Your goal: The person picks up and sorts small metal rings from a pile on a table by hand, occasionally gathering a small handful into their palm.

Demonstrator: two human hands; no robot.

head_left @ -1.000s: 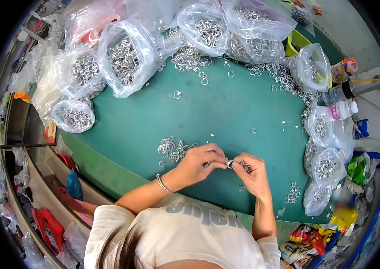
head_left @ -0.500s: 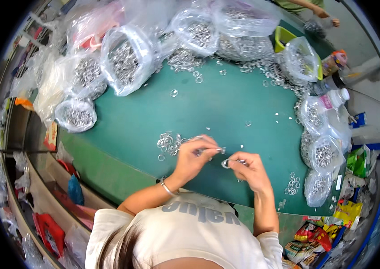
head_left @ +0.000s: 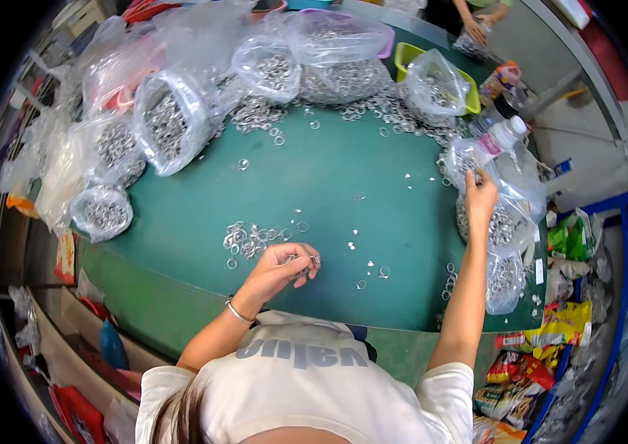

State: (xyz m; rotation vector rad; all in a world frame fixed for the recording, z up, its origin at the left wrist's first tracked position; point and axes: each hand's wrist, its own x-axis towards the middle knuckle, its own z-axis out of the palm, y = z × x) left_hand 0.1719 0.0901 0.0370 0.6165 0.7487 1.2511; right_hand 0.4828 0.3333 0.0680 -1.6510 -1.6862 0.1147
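Several small silvery metal rings are in my left hand (head_left: 284, 266), its fingers curled closed around them above the near part of the green table; one ring shows at the fingertips. Just left of it lies a loose pile of rings (head_left: 246, 238). My right hand (head_left: 481, 198) reaches out to the right side, over a clear plastic bag of rings (head_left: 465, 157). Its fingers are bent together at the bag; what they hold, if anything, is too small to make out. Another open bag of rings (head_left: 501, 226) stands beside that wrist.
Open bags of rings line the far edge, among them a large one (head_left: 168, 126). A yellow-green basket (head_left: 406, 55) stands far right, near a bottle (head_left: 505, 137). Two loose rings (head_left: 383, 272) lie near the front. Another person's hands (head_left: 475, 28) hold a bag at the back.
My right hand has left the spot beside my left hand and moved right and away to the bags. My left hand stays near the pile. The view has shifted.
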